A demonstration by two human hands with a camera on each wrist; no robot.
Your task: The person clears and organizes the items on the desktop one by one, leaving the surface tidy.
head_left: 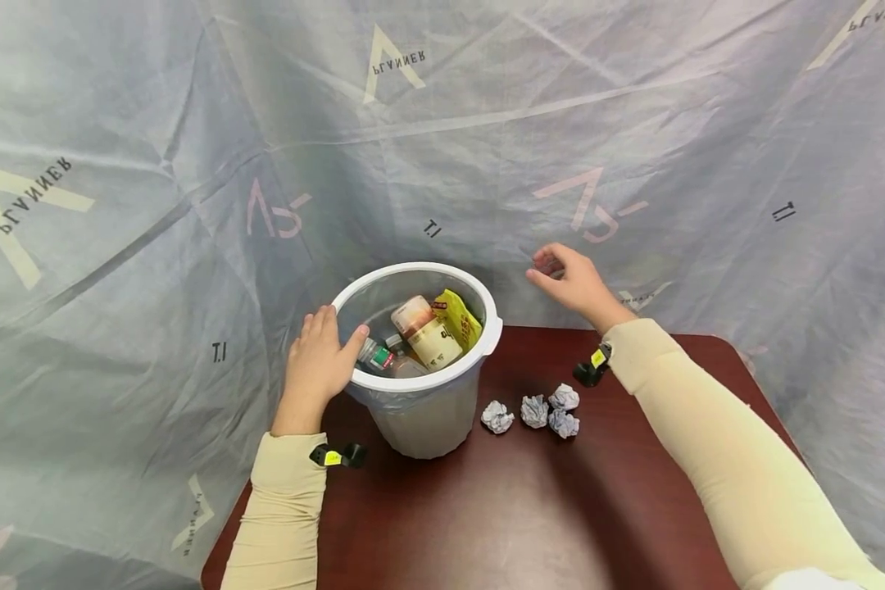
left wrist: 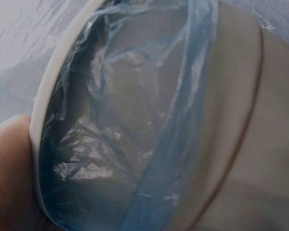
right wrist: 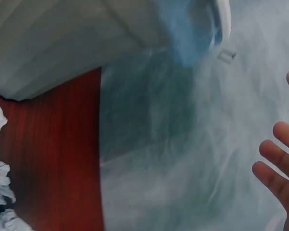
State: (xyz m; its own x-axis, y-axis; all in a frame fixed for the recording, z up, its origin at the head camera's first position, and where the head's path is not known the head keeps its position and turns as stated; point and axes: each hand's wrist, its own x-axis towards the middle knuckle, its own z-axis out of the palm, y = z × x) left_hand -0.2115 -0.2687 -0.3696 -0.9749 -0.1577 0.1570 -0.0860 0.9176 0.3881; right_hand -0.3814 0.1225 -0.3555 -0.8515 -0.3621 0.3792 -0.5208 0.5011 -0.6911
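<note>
A grey trash bin (head_left: pixel 428 422) with a white rim and a bluish plastic liner (left wrist: pixel 173 144) stands on the table. Inside lie a cream-and-brown labelled container (head_left: pixel 428 332), a clear plastic bottle (head_left: pixel 376 356) with a green label and a yellow wrapper (head_left: pixel 459 319). My left hand (head_left: pixel 317 356) rests on the bin's left rim, fingers extended along the outside and thumb over the edge. To the right of the bin, my right hand (head_left: pixel 569 277) is raised in the air, fingers loosely bent and spread, holding nothing. Several crumpled paper balls (head_left: pixel 534 411) sit on the table below it.
The dark red-brown table (head_left: pixel 442 524) has rounded corners. A grey printed cloth (head_left: pixel 442 164) hangs close behind it and at the left. Each wrist carries a small black camera, and the right forearm reaches over the table's right side.
</note>
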